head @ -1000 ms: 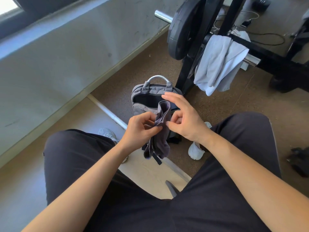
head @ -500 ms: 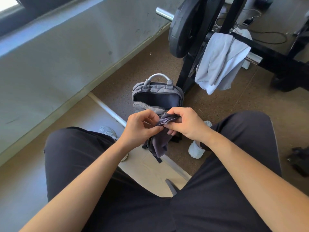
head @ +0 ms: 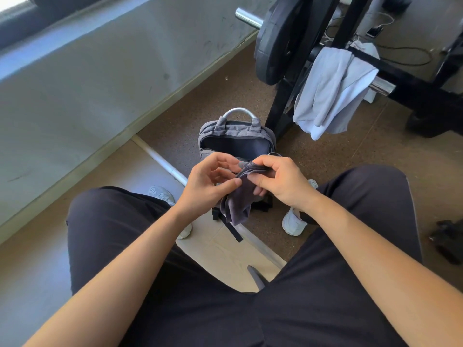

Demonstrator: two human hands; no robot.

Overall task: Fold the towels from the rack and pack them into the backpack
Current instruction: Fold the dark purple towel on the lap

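A small dark grey towel hangs folded between my hands, above my knees. My right hand grips its top fold with curled fingers. My left hand pinches its left edge with the thumb, the other fingers loosely curled. Just beyond them a grey backpack stands on the floor, its main compartment open and dark inside. A light grey towel hangs over the barbell sleeve of the black rack at the right.
A black weight plate sits on the bar beside the rack's upright. A grey wall runs along the left. My white shoes flank the backpack. Cables and a phone lie behind the rack; a dark object lies at the right edge.
My right hand came down from an open spread over the towel's top and closed on it, folding the top over. The towel now hangs shorter. My left hand's fingers have loosened.
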